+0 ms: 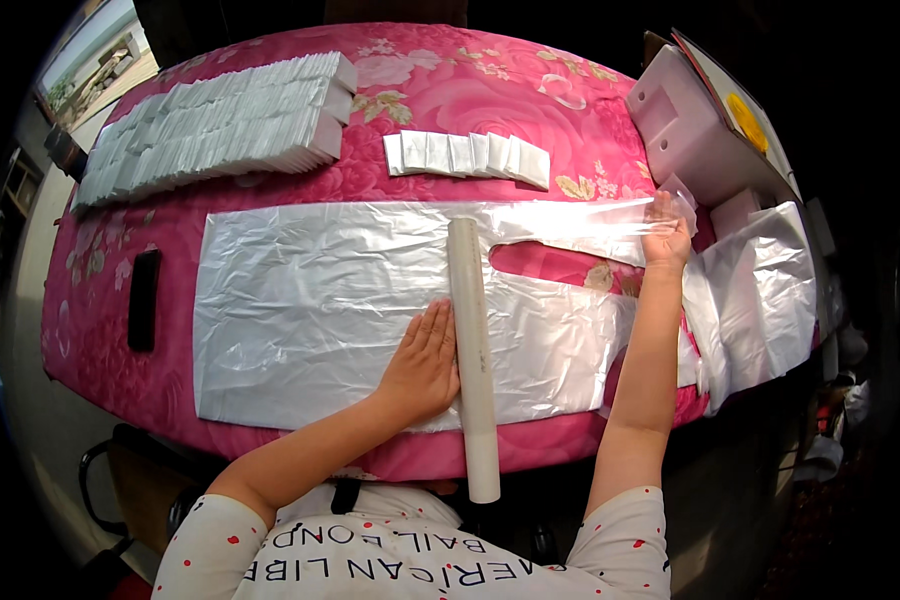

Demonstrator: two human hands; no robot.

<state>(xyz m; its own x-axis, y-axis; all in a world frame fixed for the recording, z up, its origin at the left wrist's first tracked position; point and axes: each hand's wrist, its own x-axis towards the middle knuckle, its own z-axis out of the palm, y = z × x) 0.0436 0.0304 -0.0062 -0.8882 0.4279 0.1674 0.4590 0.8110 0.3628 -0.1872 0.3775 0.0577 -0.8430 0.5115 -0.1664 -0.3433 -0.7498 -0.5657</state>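
A thin, whitish see-through plastic bag lies spread flat, its two handle strips pointing right with a gap between them. Across it rests a pale grey pipe, one end jutting over the table's near edge. My left hand lies flat on the bag with fingers stretched out, its fingertips against the pipe's left side. At the right, my right hand is closed on the end of the bag's far handle strip, which looks pulled taut. Some film shows past its fingers.
A pink flowered cloth covers the table. Rows of folded white packets stand far left; a short row of packets lies at centre. There is a black phone at left. A foam box and more plastic bags sit at right.
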